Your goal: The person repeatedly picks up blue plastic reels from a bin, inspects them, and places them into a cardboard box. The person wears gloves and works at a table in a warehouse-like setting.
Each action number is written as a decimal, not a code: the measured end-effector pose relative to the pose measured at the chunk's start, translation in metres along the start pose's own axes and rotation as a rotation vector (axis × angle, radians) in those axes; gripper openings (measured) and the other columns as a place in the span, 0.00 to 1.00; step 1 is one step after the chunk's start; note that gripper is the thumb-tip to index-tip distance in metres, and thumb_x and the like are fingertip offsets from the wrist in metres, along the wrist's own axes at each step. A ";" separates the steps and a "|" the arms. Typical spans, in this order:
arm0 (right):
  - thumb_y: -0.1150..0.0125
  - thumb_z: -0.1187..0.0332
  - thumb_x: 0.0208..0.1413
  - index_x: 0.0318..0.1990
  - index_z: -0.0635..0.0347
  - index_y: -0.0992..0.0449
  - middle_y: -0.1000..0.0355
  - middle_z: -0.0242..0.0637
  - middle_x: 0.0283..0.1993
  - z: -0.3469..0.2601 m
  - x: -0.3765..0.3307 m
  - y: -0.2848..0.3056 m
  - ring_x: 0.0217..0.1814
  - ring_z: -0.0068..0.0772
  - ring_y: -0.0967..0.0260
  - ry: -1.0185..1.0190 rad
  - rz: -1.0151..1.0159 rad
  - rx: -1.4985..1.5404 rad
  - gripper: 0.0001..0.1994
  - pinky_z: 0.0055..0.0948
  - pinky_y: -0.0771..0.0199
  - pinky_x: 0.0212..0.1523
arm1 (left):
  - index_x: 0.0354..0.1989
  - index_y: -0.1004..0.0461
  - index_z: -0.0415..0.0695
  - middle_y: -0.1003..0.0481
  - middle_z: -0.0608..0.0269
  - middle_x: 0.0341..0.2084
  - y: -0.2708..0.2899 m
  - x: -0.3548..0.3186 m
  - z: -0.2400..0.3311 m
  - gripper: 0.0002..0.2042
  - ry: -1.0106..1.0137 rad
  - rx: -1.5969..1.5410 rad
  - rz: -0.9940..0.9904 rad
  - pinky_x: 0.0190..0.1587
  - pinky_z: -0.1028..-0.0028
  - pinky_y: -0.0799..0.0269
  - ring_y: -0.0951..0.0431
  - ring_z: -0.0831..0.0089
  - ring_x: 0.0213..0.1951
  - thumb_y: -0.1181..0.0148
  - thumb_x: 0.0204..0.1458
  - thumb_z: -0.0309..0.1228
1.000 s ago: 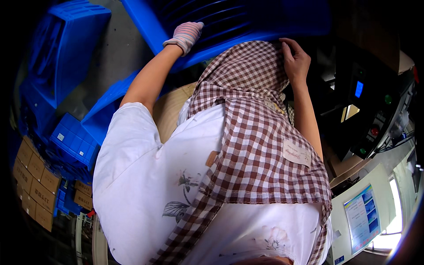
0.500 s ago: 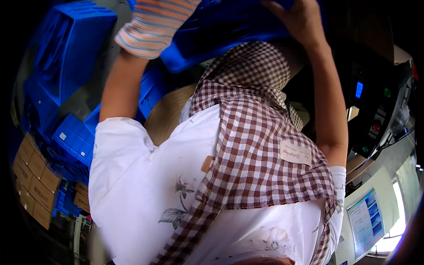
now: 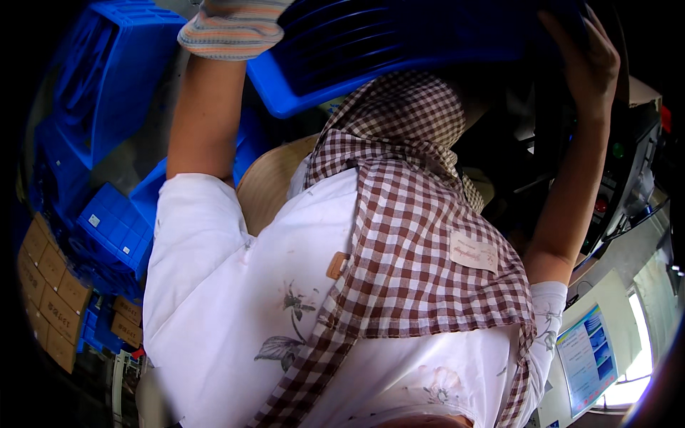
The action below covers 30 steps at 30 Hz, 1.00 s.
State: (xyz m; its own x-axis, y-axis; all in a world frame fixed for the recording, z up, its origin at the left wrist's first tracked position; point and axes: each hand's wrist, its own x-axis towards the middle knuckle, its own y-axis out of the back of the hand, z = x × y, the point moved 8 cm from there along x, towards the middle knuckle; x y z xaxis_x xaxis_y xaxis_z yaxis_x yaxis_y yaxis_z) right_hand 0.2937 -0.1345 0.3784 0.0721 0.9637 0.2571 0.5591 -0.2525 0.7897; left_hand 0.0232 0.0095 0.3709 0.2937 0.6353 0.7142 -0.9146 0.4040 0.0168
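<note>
A blue plastic crate [image 3: 296,96] with ribbed slats spans the top of the view, in front of my lap, its far side cut off by the upper edge. At its right end is my bare right hand [image 3: 594,68], thumb and fingers closed around the dark edge. My left hand [image 3: 234,32] wears a striped knit glove and is up against the crate's left end. The fingers of that hand lie beyond the picture's upper edge, so their grip is hidden. The crate's right part is in deep shadow.
More blue crates [image 3: 132,78] stand at the left, with a closed blue one [image 3: 114,225] lower down. Stacked cardboard boxes [image 3: 53,292] are at far left. A wooden seat [image 3: 271,182] is beneath me. At right are a machine panel with a red button [image 3: 601,204] and a poster [image 3: 589,360].
My right hand has moved right and slightly down, to the crate's right end. My left hand has shifted a little left and up. The crate's near left corner has moved slightly left.
</note>
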 end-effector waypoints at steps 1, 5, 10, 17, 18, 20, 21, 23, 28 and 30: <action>0.35 0.73 0.52 0.46 0.57 0.20 0.24 0.29 0.47 0.011 -0.010 0.007 0.47 0.23 0.27 -0.125 0.111 0.033 0.12 0.23 0.29 0.48 | 0.48 0.27 0.39 0.23 0.67 0.38 0.007 -0.005 -0.017 0.11 0.043 -0.031 0.058 0.45 0.83 0.30 0.25 0.83 0.41 0.44 0.57 0.23; 0.35 0.74 0.53 0.46 0.58 0.20 0.23 0.30 0.45 0.045 -0.039 0.032 0.47 0.24 0.27 -0.278 0.276 0.061 0.12 0.23 0.30 0.50 | 0.48 0.27 0.40 0.22 0.63 0.37 0.034 -0.073 -0.103 0.11 0.437 0.171 -0.091 0.44 0.80 0.28 0.23 0.78 0.40 0.46 0.57 0.22; 0.36 0.73 0.54 0.43 0.58 0.20 0.22 0.33 0.41 0.058 -0.075 0.047 0.43 0.26 0.25 -0.344 0.444 0.350 0.09 0.26 0.25 0.47 | 0.53 0.27 0.43 0.21 0.59 0.42 -0.006 -0.159 -0.139 0.14 0.585 0.289 -0.410 0.49 0.77 0.28 0.22 0.75 0.45 0.46 0.58 0.26; 0.39 0.62 0.58 0.46 0.69 0.28 0.24 0.43 0.43 0.087 -0.136 0.037 0.42 0.33 0.24 -0.740 0.743 1.062 0.17 0.33 0.21 0.43 | 0.61 0.37 0.41 0.31 0.55 0.55 -0.091 -0.165 -0.104 0.31 1.043 -0.551 -0.289 0.58 0.68 0.34 0.30 0.66 0.55 0.55 0.60 0.55; 0.42 0.61 0.60 0.47 0.68 0.28 0.25 0.43 0.43 0.097 -0.148 0.029 0.43 0.35 0.24 -0.756 0.704 1.146 0.17 0.34 0.21 0.45 | 0.60 0.37 0.41 0.31 0.55 0.55 -0.098 -0.163 -0.100 0.31 1.089 -0.602 -0.325 0.59 0.68 0.35 0.30 0.66 0.55 0.55 0.60 0.56; 0.44 0.63 0.61 0.46 0.68 0.28 0.24 0.43 0.43 0.099 -0.172 0.018 0.43 0.35 0.24 -0.761 0.788 1.304 0.15 0.34 0.22 0.46 | 0.60 0.37 0.41 0.31 0.56 0.54 -0.107 -0.163 -0.096 0.32 1.184 -0.696 -0.393 0.60 0.68 0.37 0.30 0.65 0.55 0.55 0.59 0.57; 0.45 0.63 0.62 0.47 0.68 0.28 0.24 0.43 0.43 0.095 -0.180 0.013 0.44 0.35 0.25 -0.758 0.798 1.322 0.15 0.34 0.22 0.47 | 0.60 0.37 0.41 0.32 0.57 0.55 -0.110 -0.161 -0.091 0.32 1.212 -0.725 -0.309 0.61 0.68 0.38 0.31 0.65 0.56 0.55 0.59 0.57; 0.45 0.63 0.62 0.47 0.68 0.28 0.24 0.43 0.43 0.091 -0.200 0.002 0.45 0.36 0.25 -0.774 0.855 1.392 0.15 0.34 0.22 0.47 | 0.59 0.38 0.41 0.33 0.58 0.56 -0.111 -0.157 -0.075 0.32 1.246 -0.808 -0.174 0.62 0.68 0.40 0.34 0.65 0.57 0.54 0.58 0.58; 0.50 0.60 0.64 0.52 0.68 0.31 0.26 0.45 0.47 0.061 -0.244 -0.007 0.47 0.37 0.26 -0.758 0.999 1.418 0.18 0.37 0.23 0.50 | 0.58 0.38 0.40 0.35 0.60 0.58 -0.116 -0.162 -0.067 0.21 1.105 -1.157 -0.301 0.65 0.65 0.45 0.38 0.66 0.61 0.55 0.64 0.42; 0.51 0.58 0.65 0.54 0.67 0.32 0.27 0.46 0.49 0.051 -0.261 -0.008 0.49 0.38 0.26 -0.737 1.038 1.405 0.20 0.38 0.23 0.50 | 0.57 0.37 0.41 0.31 0.62 0.53 -0.118 -0.161 -0.067 0.18 0.957 -0.973 -0.496 0.59 0.67 0.36 0.31 0.68 0.55 0.53 0.63 0.37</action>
State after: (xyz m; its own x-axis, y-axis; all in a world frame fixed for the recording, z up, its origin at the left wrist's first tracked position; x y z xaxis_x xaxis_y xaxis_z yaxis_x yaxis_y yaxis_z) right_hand 0.3125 -0.3795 0.2771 0.8534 0.4336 -0.2893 0.2161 -0.7994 -0.5606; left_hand 0.1027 -0.0964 0.2076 0.9432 0.3300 0.0379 -0.2333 0.7392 -0.6318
